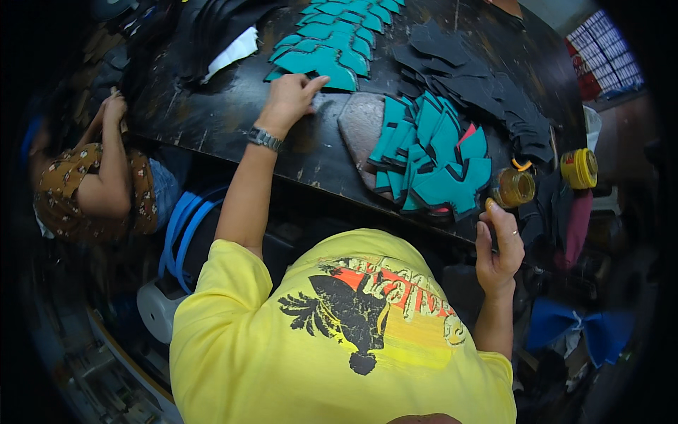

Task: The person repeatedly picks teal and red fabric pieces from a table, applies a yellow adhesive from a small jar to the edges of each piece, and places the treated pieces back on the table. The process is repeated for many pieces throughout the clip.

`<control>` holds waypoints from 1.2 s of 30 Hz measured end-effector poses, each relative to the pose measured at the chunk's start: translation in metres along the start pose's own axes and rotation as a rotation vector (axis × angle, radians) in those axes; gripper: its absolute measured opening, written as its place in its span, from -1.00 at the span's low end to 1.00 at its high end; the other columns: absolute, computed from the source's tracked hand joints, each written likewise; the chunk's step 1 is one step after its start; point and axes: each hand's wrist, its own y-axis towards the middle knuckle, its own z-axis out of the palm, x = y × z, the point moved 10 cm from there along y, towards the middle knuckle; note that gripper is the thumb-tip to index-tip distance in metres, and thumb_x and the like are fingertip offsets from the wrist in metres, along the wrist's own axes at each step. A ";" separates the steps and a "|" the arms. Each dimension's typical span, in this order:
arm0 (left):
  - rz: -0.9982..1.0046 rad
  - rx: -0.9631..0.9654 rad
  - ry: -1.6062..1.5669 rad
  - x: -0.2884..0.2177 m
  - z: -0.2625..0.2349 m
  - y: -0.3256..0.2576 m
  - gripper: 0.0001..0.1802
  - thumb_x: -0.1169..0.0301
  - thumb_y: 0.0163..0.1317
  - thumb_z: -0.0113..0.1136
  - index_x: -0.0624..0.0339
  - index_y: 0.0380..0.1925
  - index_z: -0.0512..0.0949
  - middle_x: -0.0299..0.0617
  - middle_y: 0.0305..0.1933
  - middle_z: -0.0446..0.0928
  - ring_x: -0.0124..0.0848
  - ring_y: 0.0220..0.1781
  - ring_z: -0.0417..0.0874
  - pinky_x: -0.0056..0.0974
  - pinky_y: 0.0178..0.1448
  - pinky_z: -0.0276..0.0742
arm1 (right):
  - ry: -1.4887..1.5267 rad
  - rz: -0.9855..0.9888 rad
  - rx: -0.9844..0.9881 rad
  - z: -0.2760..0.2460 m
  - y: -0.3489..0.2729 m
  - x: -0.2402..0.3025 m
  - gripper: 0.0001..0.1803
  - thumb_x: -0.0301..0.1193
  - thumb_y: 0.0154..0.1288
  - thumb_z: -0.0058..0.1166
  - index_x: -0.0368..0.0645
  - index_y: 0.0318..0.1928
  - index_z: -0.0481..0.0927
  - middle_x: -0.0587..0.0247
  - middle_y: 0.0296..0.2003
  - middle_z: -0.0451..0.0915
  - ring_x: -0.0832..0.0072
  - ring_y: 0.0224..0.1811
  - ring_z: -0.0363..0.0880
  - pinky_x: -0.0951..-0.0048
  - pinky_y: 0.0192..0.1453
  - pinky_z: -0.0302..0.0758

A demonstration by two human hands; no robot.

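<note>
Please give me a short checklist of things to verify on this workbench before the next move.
1. Left hand at the teal row: ok, fingers at the nearest piece's edge.
2. Left hand's grip on that piece: cannot tell, the fingertips are partly hidden.
3. Right hand clean: not ok, an amber smear shows on a fingertip.
4. Glass jar within reach: ok, beside the right hand.
5. Teal pile neatly squared: not ok, pieces overlap at different angles.
6. Grey slab uncovered: not ok, the pile covers part of it.

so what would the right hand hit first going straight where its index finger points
The right hand would probably meet the teal pile, just left of the jar; depth is unclear.
</note>
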 end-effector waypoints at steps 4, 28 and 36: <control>0.253 -0.068 0.097 -0.067 -0.011 -0.040 -0.55 0.06 0.27 0.37 0.31 -0.43 0.68 -0.09 -0.54 0.61 -0.33 -0.48 0.68 -0.22 -0.32 0.55 | 0.077 0.111 -0.133 -0.030 -0.003 -0.024 -0.56 -0.60 0.40 0.06 -0.31 0.28 0.49 0.17 -0.11 0.55 0.49 -0.18 0.50 0.51 -0.07 0.45; 1.002 0.331 0.070 -0.217 0.184 -0.162 -0.33 0.28 0.04 0.53 0.12 0.16 0.48 -0.17 -0.03 0.62 -0.21 0.13 0.60 -0.09 0.20 0.39 | -0.458 0.396 0.269 -0.040 0.042 -0.114 -0.46 0.01 0.54 -0.09 -0.15 -0.12 0.80 0.01 0.22 0.52 0.14 0.39 0.33 0.08 0.43 0.21; 0.432 0.832 -0.779 -0.196 0.181 -0.140 -0.74 0.42 0.34 0.28 0.30 -0.04 0.53 -0.18 -0.27 0.68 -0.52 -0.29 0.70 -0.37 -0.20 0.62 | -0.517 0.405 -0.075 -0.067 0.004 -0.074 -0.70 -0.40 0.39 0.13 -0.24 0.05 0.68 -0.01 0.13 0.53 0.06 0.23 0.47 0.20 0.33 0.38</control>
